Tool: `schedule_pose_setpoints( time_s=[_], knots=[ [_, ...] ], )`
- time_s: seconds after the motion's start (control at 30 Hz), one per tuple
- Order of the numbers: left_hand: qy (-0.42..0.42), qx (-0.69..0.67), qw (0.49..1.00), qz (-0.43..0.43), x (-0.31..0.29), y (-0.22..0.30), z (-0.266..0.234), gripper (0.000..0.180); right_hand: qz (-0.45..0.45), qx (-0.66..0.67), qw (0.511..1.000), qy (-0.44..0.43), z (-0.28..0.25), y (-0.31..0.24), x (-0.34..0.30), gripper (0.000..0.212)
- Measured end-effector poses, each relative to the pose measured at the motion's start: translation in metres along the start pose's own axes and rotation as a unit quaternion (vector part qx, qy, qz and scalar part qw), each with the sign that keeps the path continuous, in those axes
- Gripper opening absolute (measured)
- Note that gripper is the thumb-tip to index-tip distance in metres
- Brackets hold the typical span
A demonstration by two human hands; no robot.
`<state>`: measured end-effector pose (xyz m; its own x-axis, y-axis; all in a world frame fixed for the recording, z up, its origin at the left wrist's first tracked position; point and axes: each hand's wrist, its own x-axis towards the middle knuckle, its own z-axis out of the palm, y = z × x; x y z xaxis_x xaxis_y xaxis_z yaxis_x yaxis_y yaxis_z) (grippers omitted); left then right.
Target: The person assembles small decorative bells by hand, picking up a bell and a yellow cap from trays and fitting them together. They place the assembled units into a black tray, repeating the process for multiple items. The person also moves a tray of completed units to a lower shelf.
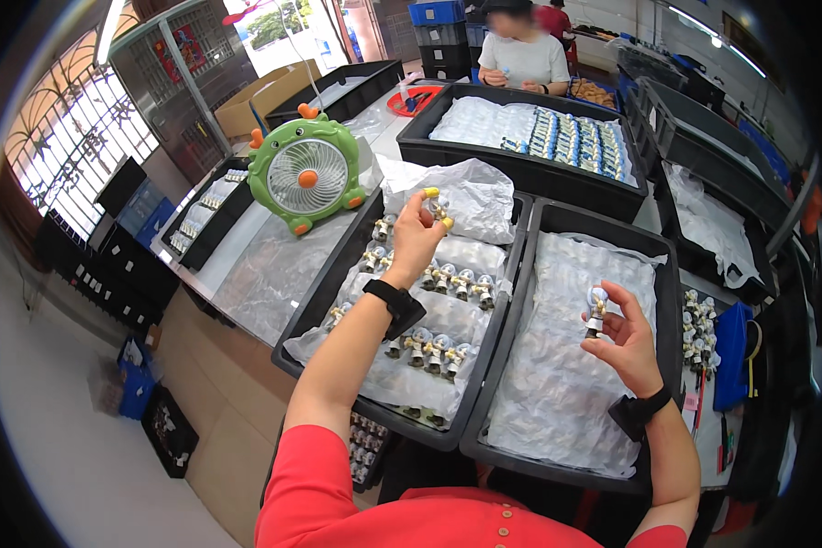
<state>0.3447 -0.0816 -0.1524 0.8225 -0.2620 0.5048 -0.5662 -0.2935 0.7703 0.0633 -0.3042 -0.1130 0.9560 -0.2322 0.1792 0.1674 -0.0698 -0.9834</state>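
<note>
My left hand (417,239), with yellow covers on two fingertips, reaches over the far part of a black tray (307,340). A small white figurine (437,208) is pinched between its thumb and finger. Rows of similar figurines (438,351) lie on white paper in that tray, and a crumpled sheet (470,196) covers its far end. Over the black tray (530,245) to its right, my right hand (632,347) grips another figurine (596,312) upright between thumb and fingers. White paper (566,402) lines that right tray.
A green animal-shaped fan (303,173) stands left of the trays. Beyond them, a large tray (420,146) bears rows of blue-and-white pieces, and a person (522,53) sits behind it. On the right are a pile of figurines (699,333) and a blue bin (732,356).
</note>
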Motion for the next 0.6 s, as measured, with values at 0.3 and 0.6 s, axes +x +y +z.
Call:
schedule_pose_setpoints(
  time_s=[0.3,0.6],
  knots=[
    [-0.128,-0.197,0.972,0.006,-0.033,0.092,0.019,0.049,-0.036,-0.043,0.998,0.039,-0.007,0.012,0.001,0.07],
    [-0.221,-0.189,0.957,0.015,-0.053,0.123,0.019,0.05,-0.056,-0.034,0.998,0.016,-0.006,0.011,0.001,0.07]
  ],
)
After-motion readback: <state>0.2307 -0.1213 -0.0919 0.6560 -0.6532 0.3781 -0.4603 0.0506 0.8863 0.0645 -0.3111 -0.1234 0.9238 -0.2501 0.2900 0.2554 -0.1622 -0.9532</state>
